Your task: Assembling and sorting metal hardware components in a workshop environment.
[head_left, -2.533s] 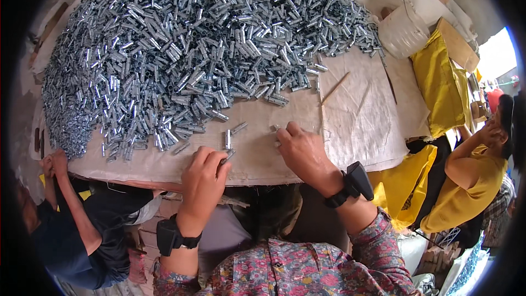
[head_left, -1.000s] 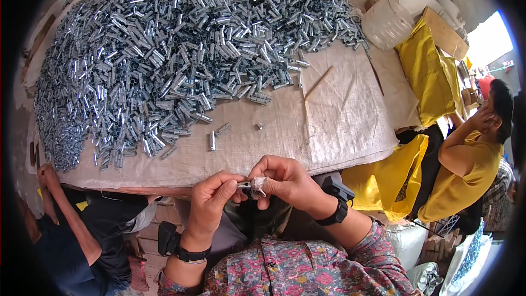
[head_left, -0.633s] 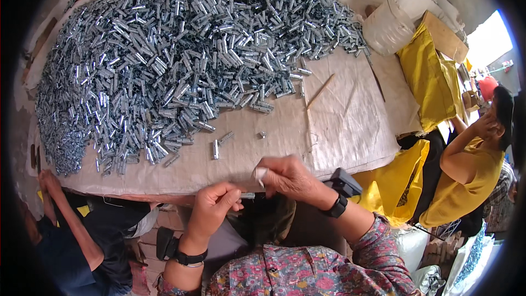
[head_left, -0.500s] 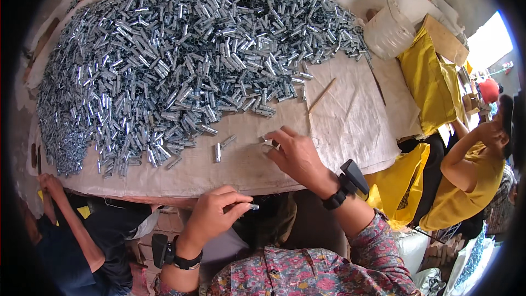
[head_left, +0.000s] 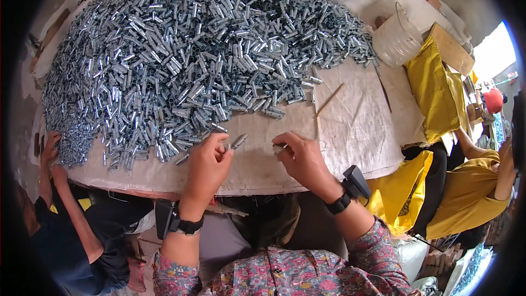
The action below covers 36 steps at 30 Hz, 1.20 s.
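A big heap of silver metal tubes fills the upper left and centre of the frame, blocking the table there. Bare woven cloth lies open in a strip along the lower centre and toward the right, broken only by a thin wooden stick and a loose tube just beside the left hand. A white bucket closes the upper right. Another person's hands crowd the table's left edge; yellow sacks line the right.

Bright even daylight, sharp centre, fisheye bending, dark vignetted rim
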{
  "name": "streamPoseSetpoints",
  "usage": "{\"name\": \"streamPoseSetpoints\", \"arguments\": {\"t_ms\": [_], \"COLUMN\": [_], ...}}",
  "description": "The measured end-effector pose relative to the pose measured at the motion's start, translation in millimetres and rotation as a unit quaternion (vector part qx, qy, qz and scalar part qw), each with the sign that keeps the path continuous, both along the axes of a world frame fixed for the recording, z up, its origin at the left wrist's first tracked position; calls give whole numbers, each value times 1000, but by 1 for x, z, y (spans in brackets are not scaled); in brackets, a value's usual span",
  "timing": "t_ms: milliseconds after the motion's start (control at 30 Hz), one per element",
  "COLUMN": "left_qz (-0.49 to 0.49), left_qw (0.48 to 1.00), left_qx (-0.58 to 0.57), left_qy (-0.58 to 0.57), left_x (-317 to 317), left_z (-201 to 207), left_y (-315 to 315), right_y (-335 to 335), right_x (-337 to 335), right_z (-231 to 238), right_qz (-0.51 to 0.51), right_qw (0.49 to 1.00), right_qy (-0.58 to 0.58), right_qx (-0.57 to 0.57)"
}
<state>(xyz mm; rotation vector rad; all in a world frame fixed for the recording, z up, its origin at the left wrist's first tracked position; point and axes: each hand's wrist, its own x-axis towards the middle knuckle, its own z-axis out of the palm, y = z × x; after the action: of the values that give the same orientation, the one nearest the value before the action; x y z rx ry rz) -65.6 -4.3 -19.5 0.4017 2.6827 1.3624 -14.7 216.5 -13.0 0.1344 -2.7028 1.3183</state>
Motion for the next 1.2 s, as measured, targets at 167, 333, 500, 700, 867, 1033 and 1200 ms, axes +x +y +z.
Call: {"name": "streamPoseSetpoints", "arguments": {"t_ms": [167,333,500,700,867,1033,1200], "left_qz": [58,57,39,33,-28,-51,-88], "left_qw": [927,874,846,881,892,829,806], "left_qx": [311,400,441,380,350,449,472], "left_qy": [-202,-272,-298,-281,-285,-328,-347], "left_x": [26,51,58,63,57,67,73], "left_z": [8,23,24,25,27,22,24], "left_y": [-1,4,14,-2,16,6,7], "right_y": [-17,-30,-21,-33,-18,-22,-23], "right_x": [25,41,45,44,56,58,62], "right_z": [23,35,37,38,29,35,22], "right_qz": [60,81,68,73,-10,41,96], "right_qw": [992,988,979,979,958,900,835], "right_qy": [-29,-16,-38,-57,-116,-178,-177], "right_qx": [-111,-130,-191,-182,-261,-396,-512]}}
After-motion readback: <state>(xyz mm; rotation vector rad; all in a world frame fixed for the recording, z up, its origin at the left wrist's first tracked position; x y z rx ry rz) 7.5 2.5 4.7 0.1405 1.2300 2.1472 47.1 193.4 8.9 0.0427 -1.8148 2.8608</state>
